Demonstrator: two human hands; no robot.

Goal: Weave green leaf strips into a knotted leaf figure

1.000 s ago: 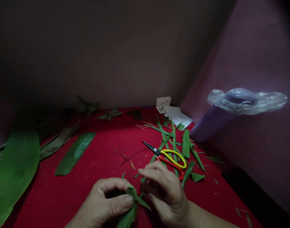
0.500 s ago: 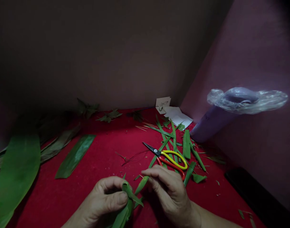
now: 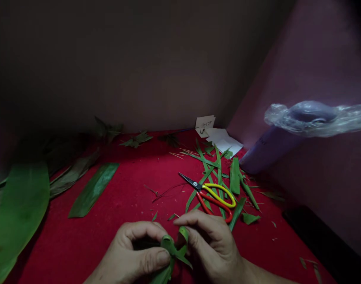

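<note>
Low in the middle of the head view, my left hand (image 3: 136,252) pinches a folded bundle of green leaf (image 3: 165,272) between thumb and fingers. My right hand (image 3: 210,244) is close beside it on the right, its thumb and fingers closed on a curled leaf strip (image 3: 183,233) that meets the bundle. The index fingertip also has a thin pale tip of something by it, too small to name. Just beyond my right hand lie scissors (image 3: 195,184) with black blades and yellow and red handles, resting over cut leaf strips (image 3: 218,167).
Red cloth (image 3: 133,177) covers the surface. Large leaves (image 3: 23,209) and a leaf piece (image 3: 94,191) lie left. Thin sticks (image 3: 177,156) and white papers (image 3: 224,141) are at the back. A purple plastic-wrapped object (image 3: 266,148) leans right, near a dark slab (image 3: 322,240).
My left hand and the bundle have moved slightly right, closer to my right hand. The leaf strip now curls upward at my right fingers. The view has shifted a little.
</note>
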